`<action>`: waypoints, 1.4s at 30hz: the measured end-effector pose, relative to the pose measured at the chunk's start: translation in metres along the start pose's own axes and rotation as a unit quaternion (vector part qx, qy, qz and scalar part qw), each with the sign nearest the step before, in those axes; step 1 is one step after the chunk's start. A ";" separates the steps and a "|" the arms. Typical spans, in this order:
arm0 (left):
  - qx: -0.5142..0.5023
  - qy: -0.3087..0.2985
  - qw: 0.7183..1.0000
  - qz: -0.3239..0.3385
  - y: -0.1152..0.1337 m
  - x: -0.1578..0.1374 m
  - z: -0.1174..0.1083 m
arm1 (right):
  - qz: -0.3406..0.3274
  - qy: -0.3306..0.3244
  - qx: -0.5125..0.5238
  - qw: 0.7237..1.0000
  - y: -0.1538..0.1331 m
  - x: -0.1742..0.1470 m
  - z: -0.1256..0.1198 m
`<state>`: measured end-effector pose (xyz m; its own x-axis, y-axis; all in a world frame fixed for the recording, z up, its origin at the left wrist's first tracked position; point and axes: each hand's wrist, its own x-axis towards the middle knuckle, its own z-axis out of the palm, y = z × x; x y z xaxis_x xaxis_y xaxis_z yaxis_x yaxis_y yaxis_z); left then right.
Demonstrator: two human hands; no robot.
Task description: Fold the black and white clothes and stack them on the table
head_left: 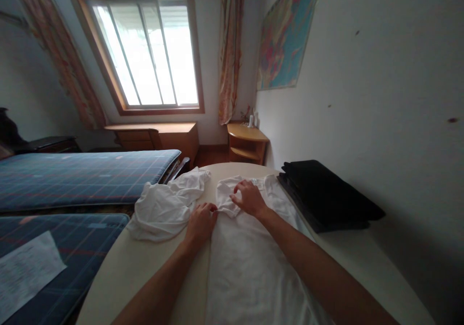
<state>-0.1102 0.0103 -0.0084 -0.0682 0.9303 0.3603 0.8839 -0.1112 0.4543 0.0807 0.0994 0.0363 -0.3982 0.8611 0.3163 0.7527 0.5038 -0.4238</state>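
Note:
A white garment (250,262), perhaps a shirt, lies lengthwise on a round cream-coloured table (174,276), its far end folded over and rumpled. My left hand (202,222) pinches the garment's left edge between thumb and fingers. Over the folded far part is my right hand (250,198), palm down, with thumb and fingers curved and apart; whether its fingertips touch the cloth is hard to make out. Left of my left hand lies a second, crumpled white cloth (165,211).
A stack of folded black cloth (322,194) sits at the table's right, near the wall. On the left are blue plaid mattresses (90,175), the nearer one bearing a printed paper sheet (31,274). Beyond the table stands a wooden corner shelf (248,134), and a desk (163,131) is below the window.

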 end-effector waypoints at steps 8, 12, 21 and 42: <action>0.022 0.006 1.000 0.002 0.001 -0.001 0.000 | -0.128 -0.071 -0.105 0.984 -0.033 -0.039 0.013; 0.020 0.001 1.000 0.018 0.001 -0.002 -0.001 | -0.151 -0.064 -0.109 0.980 -0.039 -0.041 0.014; -0.004 -0.021 0.996 0.085 0.006 -0.005 -0.003 | -0.091 -0.089 -0.094 0.987 -0.039 0.013 0.030; 0.111 -0.008 0.994 -0.026 0.022 -0.005 -0.006 | -0.165 -0.110 -0.086 0.976 -0.004 0.028 0.041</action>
<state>-0.0931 0.0011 0.0048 -0.1109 0.9381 0.3280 0.9595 0.0151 0.2814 0.0453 0.1247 0.0120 -0.7231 0.6571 0.2131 0.6336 0.7538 -0.1743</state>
